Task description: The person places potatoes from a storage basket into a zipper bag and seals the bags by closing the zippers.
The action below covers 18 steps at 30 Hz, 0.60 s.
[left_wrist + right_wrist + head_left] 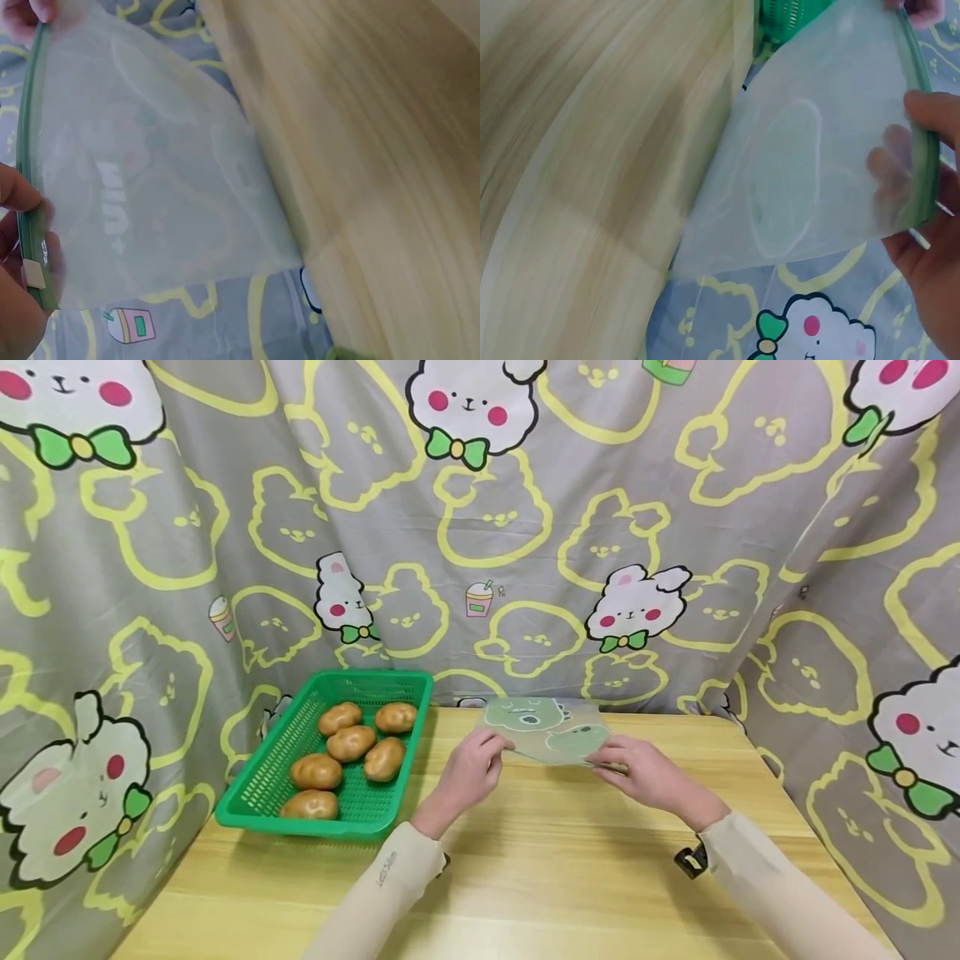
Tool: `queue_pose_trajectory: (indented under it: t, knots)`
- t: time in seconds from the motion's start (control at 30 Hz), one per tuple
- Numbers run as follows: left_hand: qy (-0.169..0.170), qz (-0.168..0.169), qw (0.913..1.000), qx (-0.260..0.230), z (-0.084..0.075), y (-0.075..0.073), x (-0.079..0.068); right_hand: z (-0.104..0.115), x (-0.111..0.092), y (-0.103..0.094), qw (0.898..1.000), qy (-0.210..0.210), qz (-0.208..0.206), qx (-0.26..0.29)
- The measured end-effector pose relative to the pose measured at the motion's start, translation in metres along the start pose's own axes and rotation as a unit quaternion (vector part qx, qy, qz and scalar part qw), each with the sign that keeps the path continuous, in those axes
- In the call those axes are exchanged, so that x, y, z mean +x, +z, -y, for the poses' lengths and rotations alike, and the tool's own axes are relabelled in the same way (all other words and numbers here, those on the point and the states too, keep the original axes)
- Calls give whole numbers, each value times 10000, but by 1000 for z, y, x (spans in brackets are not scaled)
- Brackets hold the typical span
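Note:
A frosted zip bag (547,722) with green cartoon shapes is held up over the far part of the table. My left hand (471,768) pinches one end of its green zip edge, beside the pale slider (34,274) seen in the left wrist view. At the other end, my right hand (647,774) grips the same edge between thumb and fingers; its fingers show through the film in the right wrist view. The bag (795,165) looks flat. Left of my hands stands a green plastic basket (232,821) with several brown potatoes (352,743) in it.
The wooden table (570,868) spreads under both arms. A grey curtain (525,527) with yellow outlines and white cartoon animals hangs behind the table and along both sides. The basket sits near the table's left edge.

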<state>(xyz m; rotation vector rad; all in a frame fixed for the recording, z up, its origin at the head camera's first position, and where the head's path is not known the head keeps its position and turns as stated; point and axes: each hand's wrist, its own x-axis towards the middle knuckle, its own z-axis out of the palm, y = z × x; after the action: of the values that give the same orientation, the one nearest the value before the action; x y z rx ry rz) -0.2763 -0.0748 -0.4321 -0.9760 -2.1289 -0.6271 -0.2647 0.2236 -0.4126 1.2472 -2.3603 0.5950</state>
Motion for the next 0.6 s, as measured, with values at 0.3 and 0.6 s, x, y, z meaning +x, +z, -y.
queue_pose_trajectory:
  t: [0.3, 0.6]
  knots:
    - [-454, -610, 9958, 502, 1, 1, 6, 22, -1, 12, 9989, -232, -311, -264]
    - [-2144, -902, 9720, 324, -8, 3, 3, 38, 5, 28, 9966, 79, -763, -311]
